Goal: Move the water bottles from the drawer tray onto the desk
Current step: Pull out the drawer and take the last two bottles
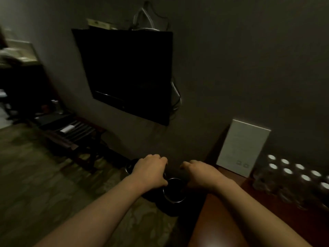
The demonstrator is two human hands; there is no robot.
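Observation:
Several water bottles [292, 175] with white caps stand grouped on the brown desk [219, 221] at the right, close to the wall. Left of the desk's end lies a dark drawer tray [160, 202] with round metal-rimmed holes; one ring [174, 190] shows empty between my hands. My left hand [150, 171] lies over the tray's left part, fingers curled down over its far side. My right hand [200, 174] is at the tray's right side by the desk's corner, fingers curled downward. The dim light hides what lies under the hands.
A white card [243, 147] leans on the wall at the back of the desk. A dark TV [128, 73] with hanging cables is mounted on the wall ahead. A slatted wooden rack [74, 132] stands on the patterned carpet at left.

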